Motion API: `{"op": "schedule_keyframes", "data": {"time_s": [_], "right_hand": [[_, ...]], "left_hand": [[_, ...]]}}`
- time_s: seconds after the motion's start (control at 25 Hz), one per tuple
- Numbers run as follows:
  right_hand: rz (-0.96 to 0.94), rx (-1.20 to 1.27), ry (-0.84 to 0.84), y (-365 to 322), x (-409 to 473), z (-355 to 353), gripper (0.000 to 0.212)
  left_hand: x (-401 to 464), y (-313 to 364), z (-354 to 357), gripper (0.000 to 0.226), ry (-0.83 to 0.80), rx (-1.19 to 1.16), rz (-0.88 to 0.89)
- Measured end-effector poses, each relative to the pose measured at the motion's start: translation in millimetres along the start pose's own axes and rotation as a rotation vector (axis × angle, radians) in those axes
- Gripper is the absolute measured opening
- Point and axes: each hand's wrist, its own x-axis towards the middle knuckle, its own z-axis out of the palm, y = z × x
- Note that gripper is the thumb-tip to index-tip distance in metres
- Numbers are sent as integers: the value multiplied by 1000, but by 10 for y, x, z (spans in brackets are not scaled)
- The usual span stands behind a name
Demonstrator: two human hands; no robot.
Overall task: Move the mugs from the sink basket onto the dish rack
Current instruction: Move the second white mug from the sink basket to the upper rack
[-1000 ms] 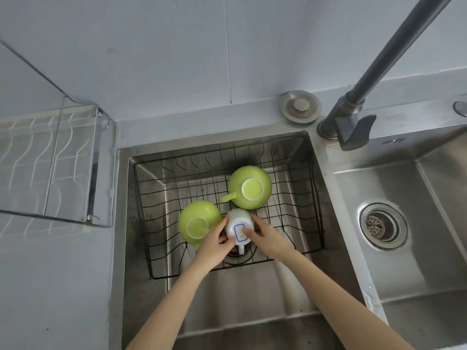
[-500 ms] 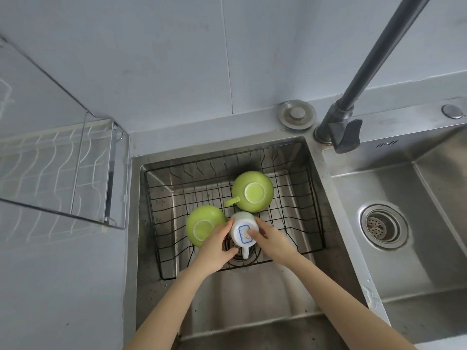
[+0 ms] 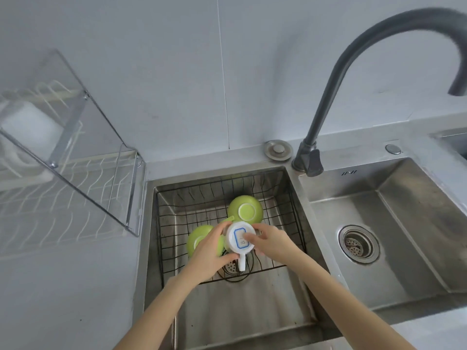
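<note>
An upside-down white mug (image 3: 237, 239) with a blue label on its base sits between both my hands over the black wire sink basket (image 3: 290, 213); its handle points toward me. My left hand (image 3: 211, 251) grips its left side and my right hand (image 3: 271, 242) grips its right side. Two green mugs stand upside down in the basket: one (image 3: 246, 209) behind the white mug, the other (image 3: 199, 238) to the left, partly hidden by my left hand. The wire dish rack (image 3: 75, 193) hangs to the left of the sink.
A dark curved faucet (image 3: 326, 114) rises behind the sink divider and arches right. A second steel basin with a drain (image 3: 358, 243) lies to the right. A round metal cap (image 3: 278, 150) sits on the counter ledge. The rack has a clear panel (image 3: 83, 137).
The white mug has risen in my two hands and looks larger. The view has tilted up, showing more of the faucet and the rack. The green mugs have stayed put.
</note>
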Motion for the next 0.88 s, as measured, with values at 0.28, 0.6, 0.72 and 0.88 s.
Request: {"op": "schedule_keyframes", "data": {"time_s": [0.28,0.6,0.72,0.88], "right_hand": [[-85,-79,85,-364,-499,21,42],[-231,-16,99,-769,-1051,2,40],[-359,-77,133,-1024,-1254,62,32],[-489,-146,212,-1440,-1461,208,37]], "left_hand": [[-392,295,-363,65,54,-8,123],[-895,450,-912,57,53,-100,236],[-1056,503,-1217,57,84,-96,304],[-1264,560,-1662,53,109,-97,358]]}}
